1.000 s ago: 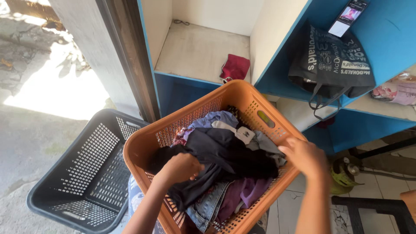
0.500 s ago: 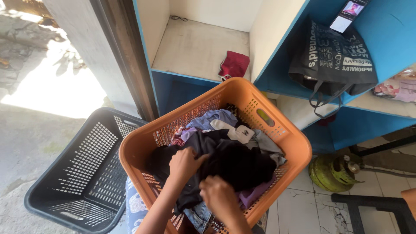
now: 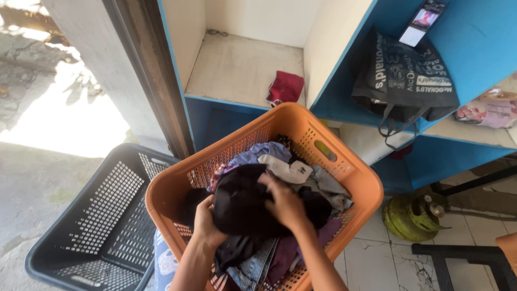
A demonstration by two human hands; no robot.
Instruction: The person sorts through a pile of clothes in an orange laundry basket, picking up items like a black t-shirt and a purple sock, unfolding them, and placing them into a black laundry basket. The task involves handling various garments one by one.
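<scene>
An orange plastic laundry basket (image 3: pixel 355 180) full of mixed clothes sits in front of me. A black garment (image 3: pixel 242 202) lies on top of the pile. My left hand (image 3: pixel 204 221) grips its near left edge. My right hand (image 3: pixel 285 202) presses down on its top right part, fingers curled into the cloth. Under and around it lie a lilac piece (image 3: pixel 258 153), a grey-white piece (image 3: pixel 288 170), denim (image 3: pixel 253 267) and purple cloth (image 3: pixel 288 253).
An empty black basket (image 3: pixel 91 226) stands to the left on the concrete floor. Behind are blue shelves (image 3: pixel 242 70) holding a small red cloth (image 3: pixel 285 87), a black tote bag (image 3: pixel 404 81) and a phone (image 3: pixel 423 21). A green gas cylinder (image 3: pixel 412 215) lies at the right.
My right hand moved from the basket's right rim onto the black garment, then up to its top. My left hand stayed on the garment's left edge.
</scene>
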